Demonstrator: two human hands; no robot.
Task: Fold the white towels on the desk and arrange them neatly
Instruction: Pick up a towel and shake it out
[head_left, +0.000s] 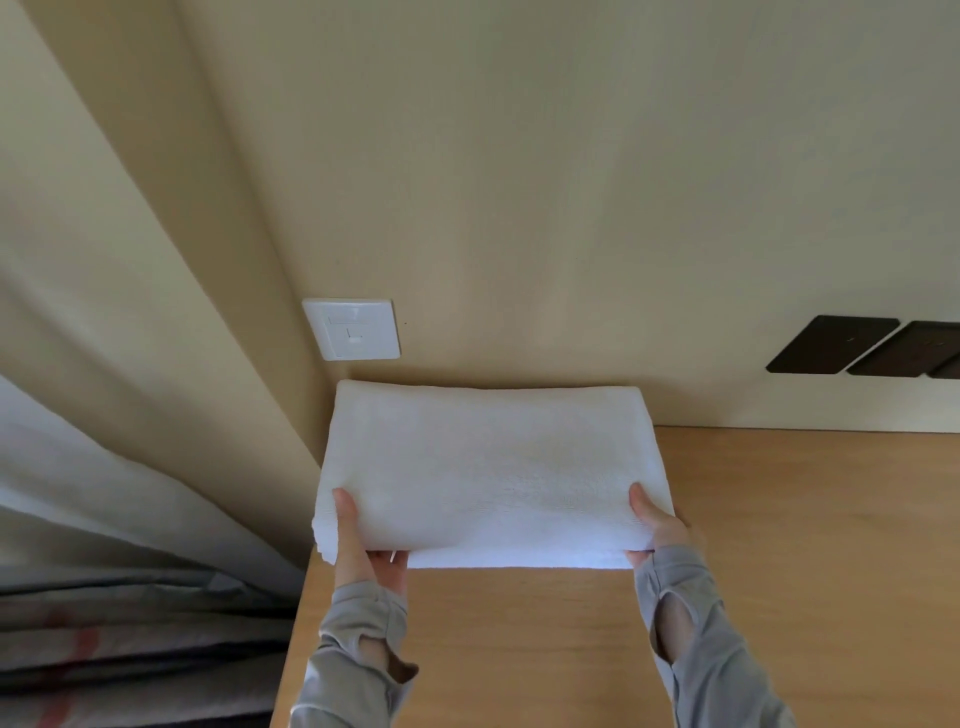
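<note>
Thumbs on top, the other fingers hidden under the cloth: we see the left hand (363, 543) and the right hand (658, 530) pinching the 2 near corners of 1 white towel (483, 467). Each thumb lies flat along the upper face, and the spread of the fingers beneath does not show. Grey sleeves (358, 613) with thumb slits run back from both wrists toward the camera.

The towel is folded into a thick, tidy rectangle of several layers with squared edges. It lies at the far left corner of the wooden desk (753, 571), at the desk's left edge. Its far side is up against the cream wall (519, 208), just below a white wall plate (353, 328). Whether its near edge rests on the wood or is held just clear of it, we cannot tell from this angle.

We judge the folding of this towel done and its placing nearly so. What seems left is to settle it square in the corner and let go. No other towel shows in view, so any further folding lies outside this frame. A pale curtain (130, 364) hangs at left, and dark panels (831, 345) line the wall at right
</note>
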